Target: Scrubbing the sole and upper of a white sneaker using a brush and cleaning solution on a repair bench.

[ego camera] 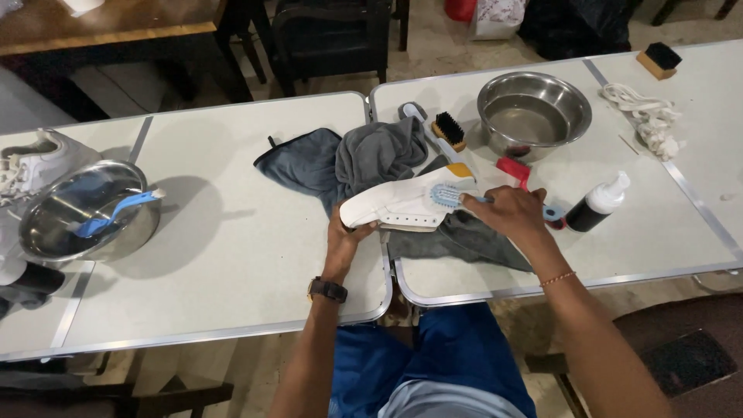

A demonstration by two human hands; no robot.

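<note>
A white shoe (398,205) lies on its side over a grey cloth (371,159) where two folding tables meet. My left hand (344,236) grips the shoe's toe end from below. My right hand (507,210) holds a blue-handled brush (447,193), its pale bristle head pressed against the shoe's side near the heel. The brush handle's end sticks out past my right hand.
A steel bowl (534,108) stands behind the shoe, with a black-bristle brush (449,130) and a red-handled tool (514,170) beside it. A black foam bottle (597,205) lies right. White laces (650,116) far right. Left: another steel bowl (81,213) holding a blue brush, plus a white shoe (35,166).
</note>
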